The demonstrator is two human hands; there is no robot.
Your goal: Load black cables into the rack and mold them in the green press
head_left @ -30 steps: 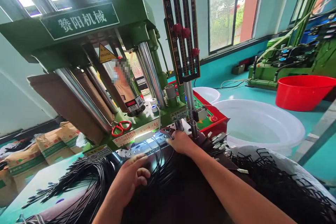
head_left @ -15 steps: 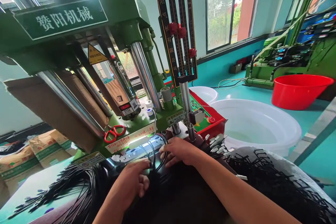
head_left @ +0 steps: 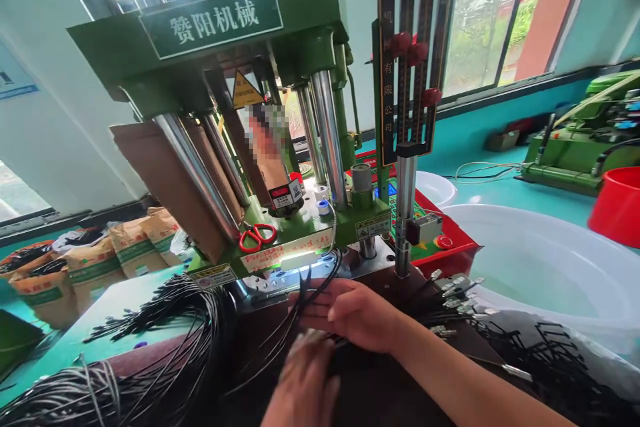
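Several thin black cables (head_left: 320, 291) run from the lit metal mold (head_left: 270, 280) under the press down towards me. My right hand (head_left: 350, 312) holds them across its fingers, palm turned up and thumb folded inward. Just below and left of it is my left hand (head_left: 305, 373), smeared by motion, close to the lower run of the cables. Whether its fingers grip anything does not show. A thick bundle of black cables (head_left: 210, 320) lies on the table left of my hands.
The green press (head_left: 300, 7) stands before me, red-handled scissors (head_left: 257, 237) on its lower plate. To the right are a red control box (head_left: 450, 250), cables with metallic ends (head_left: 457, 293) and a white tub (head_left: 540, 280). Paper sacks (head_left: 95, 273) stand at left.
My view has swung left, so the press sits further right. The cables have come away from the mold towards me across my right hand, which has turned palm up. My left hand has dropped below it.
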